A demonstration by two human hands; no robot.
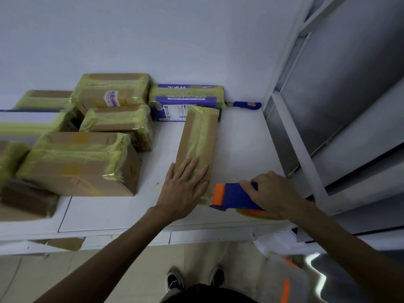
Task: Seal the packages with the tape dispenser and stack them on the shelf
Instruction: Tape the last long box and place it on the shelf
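A long narrow cardboard package (200, 136) lies on the white table (244, 145), with a strip of yellowish tape along its top. My left hand (184, 185) presses flat on its near end, fingers straight. My right hand (273, 194) grips the blue and orange tape dispenser (234, 196), which sits just right of the package's near end. A yellow tape roll shows under the dispenser.
Several taped cardboard boxes (80, 162) crowd the table's left side. A purple taped box (185, 101) stands against the wall, with a blue utility knife (246, 104) beside it. Grey metal shelving (328, 95) rises on the right. My shoes show on the floor below.
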